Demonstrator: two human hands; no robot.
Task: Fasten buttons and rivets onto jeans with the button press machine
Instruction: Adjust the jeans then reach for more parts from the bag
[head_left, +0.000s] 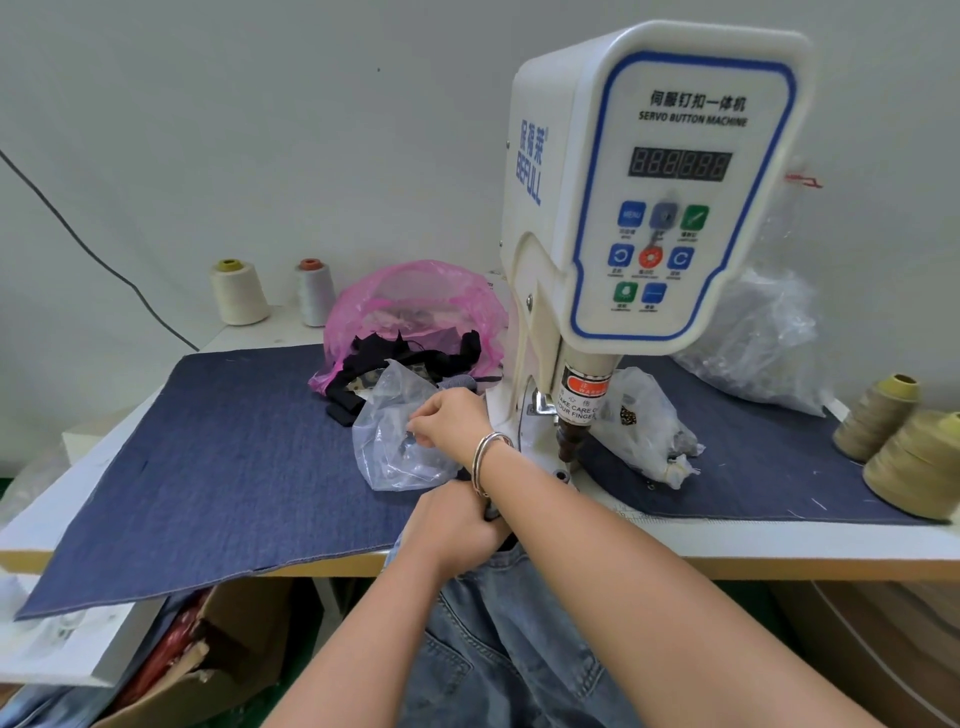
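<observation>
Now right hand (447, 421) pinches a button inside the clear bag (400, 441), left of the press (569, 441); left hand (457, 525) grips the jeans (498, 623) at the counter (779, 545) edge

White table (779, 545): denim cloth (208, 467) spread over top; button machine (649, 208), thread cones (239, 293), bags on it.

White machine (649, 182) with blue border; dark blue cloth (218, 467); pink bag (415, 306) at eleven o'clock of it; faded blue jeans (509, 649); olive spools (904, 447).
</observation>
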